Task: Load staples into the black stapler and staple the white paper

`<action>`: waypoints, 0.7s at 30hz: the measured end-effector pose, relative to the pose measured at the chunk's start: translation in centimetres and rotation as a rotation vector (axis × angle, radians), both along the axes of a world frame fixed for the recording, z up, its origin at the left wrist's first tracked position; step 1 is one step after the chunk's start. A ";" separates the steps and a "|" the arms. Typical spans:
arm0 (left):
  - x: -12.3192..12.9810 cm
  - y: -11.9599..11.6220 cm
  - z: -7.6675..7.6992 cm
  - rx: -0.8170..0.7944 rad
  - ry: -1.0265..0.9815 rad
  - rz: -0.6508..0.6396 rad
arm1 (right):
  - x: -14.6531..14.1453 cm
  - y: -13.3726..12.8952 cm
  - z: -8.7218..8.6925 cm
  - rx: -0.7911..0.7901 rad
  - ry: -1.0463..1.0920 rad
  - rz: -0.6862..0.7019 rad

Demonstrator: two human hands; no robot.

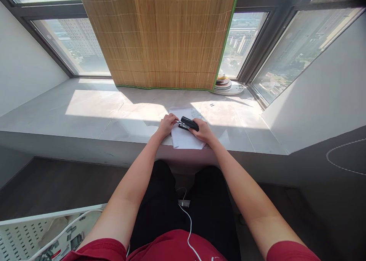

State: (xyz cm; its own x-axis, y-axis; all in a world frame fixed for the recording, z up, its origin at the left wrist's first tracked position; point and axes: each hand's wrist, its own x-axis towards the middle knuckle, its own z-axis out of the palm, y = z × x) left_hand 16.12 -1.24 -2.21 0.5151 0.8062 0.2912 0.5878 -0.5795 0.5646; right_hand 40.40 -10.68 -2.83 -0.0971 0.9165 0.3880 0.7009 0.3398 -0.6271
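A black stapler (190, 123) lies over white paper sheets (185, 139) on the window sill, its upper and lower arms spread apart and its front pointing left. My right hand (203, 131) is closed around the stapler's rear end. At the front, my left hand (168, 123) has its fingers pinched at a small silver metal part of the stapler; whether they also hold a loose staple is too small to tell. Some printed or written lines show on the upper right of the paper. Beyond it, two small dark staple strips (212, 105) rest on the sill.
The pale sill (94, 104) runs below the windows, with sunlit patches. A bamboo blind (171, 39) hangs down to it. Stacked plates (224, 84) stand at the blind's right. A white basket (25, 230) is at lower left; a white cable (189, 219) crosses my lap.
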 end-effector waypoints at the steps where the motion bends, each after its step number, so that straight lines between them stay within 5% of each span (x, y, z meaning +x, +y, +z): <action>1: 0.0 0.0 -0.1 0.003 0.001 -0.001 | 0.0 0.0 0.0 0.002 0.001 -0.001; 6: -0.2 0.0 -0.1 -0.038 -0.084 -0.007 | 0.2 -0.1 0.0 0.009 0.067 -0.048; 11: -0.9 -0.5 0.4 -0.179 -0.325 -0.095 | 1.5 -0.4 0.1 0.112 0.378 -0.196; 15: -1.2 -1.0 0.9 -0.258 -0.447 -0.193 | 2.0 -1.1 1.0 0.144 0.527 -0.070; 21: -1.2 -0.9 1.2 -0.223 -0.403 -0.356 | -0.3 -1.6 2.2 0.036 0.472 0.225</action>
